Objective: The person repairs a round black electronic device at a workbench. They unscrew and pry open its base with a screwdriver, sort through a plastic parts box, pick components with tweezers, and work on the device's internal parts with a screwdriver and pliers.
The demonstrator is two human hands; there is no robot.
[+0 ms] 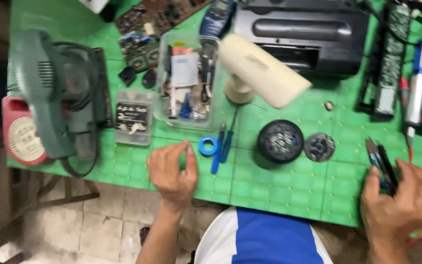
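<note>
Your right hand point(396, 195) gripped black pliers point(381, 161) at the green mat's point(279, 181) right edge; your left hand point(172, 168), loosely curled and empty, rested just beside the blue tape roll point(207, 145).

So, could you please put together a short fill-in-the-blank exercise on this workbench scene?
1. The right hand holds a pair of dark ____.
2. The left hand rests at the table's edge beside a small ring coloured ____.
3. The mat covering the table is ____.
4. The black round part lies to the ____ of the smaller grey disc.

Missing words: pliers; blue; green; left
</note>
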